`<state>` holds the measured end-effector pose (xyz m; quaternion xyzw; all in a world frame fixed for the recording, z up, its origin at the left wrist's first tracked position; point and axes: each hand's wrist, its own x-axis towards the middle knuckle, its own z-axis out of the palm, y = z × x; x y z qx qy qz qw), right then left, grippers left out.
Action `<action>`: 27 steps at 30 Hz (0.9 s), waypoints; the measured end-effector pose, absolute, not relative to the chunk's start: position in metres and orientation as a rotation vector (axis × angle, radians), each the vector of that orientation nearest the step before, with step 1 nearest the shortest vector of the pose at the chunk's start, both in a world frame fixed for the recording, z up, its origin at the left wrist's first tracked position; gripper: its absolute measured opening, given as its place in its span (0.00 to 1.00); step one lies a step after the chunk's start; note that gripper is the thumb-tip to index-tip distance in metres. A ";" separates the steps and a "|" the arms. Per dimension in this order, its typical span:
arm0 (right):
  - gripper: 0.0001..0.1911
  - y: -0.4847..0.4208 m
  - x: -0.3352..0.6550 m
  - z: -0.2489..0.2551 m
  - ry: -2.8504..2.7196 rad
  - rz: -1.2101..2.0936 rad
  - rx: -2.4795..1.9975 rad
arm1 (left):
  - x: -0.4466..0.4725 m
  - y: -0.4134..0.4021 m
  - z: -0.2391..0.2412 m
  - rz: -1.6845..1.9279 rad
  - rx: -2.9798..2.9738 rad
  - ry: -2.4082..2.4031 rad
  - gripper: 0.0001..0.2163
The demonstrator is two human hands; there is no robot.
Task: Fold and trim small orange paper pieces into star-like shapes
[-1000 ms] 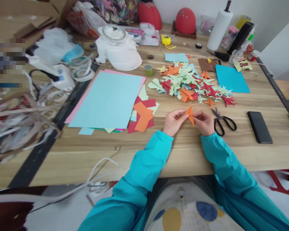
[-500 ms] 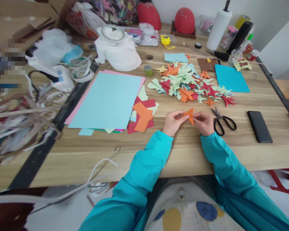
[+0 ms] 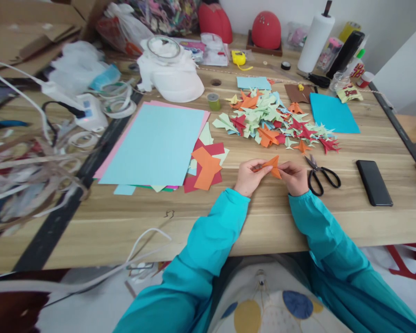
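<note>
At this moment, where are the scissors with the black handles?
In the head view, the scissors lie right of centre on the table, between the right hand and the black phone.

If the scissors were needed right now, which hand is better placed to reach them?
Probably the right hand: the black-handled scissors lie just beside it. The left hand is farther away, beyond the folded orange paper that both hands hold.

You've got one view: head cam, above the table's (image 3: 107,222) near edge, facing forward and down. Close enough that your sleeves (image 3: 208,240) enter from the near side, left hand (image 3: 251,175) and right hand (image 3: 294,176) mid-depth. Coverage: far wall (image 3: 298,11), cardboard box (image 3: 27,37) far left, floor (image 3: 90,305) near left.
</note>
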<state>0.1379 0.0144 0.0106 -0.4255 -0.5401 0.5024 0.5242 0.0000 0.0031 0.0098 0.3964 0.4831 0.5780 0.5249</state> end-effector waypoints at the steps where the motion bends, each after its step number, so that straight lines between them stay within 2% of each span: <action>1: 0.07 0.014 0.138 0.011 -1.292 1.205 -1.020 | 0.000 0.003 0.010 1.382 0.948 1.157 0.13; 11: 0.10 0.015 0.137 0.014 -1.258 1.251 -1.020 | 0.000 0.001 0.014 1.357 0.965 1.155 0.13; 19: 0.12 0.014 0.142 0.014 -1.251 1.427 -0.997 | 0.001 0.002 0.014 1.410 0.933 1.193 0.13; 27: 0.13 0.012 0.136 0.021 -1.258 1.363 -1.091 | 0.001 0.002 0.014 1.413 1.009 1.251 0.12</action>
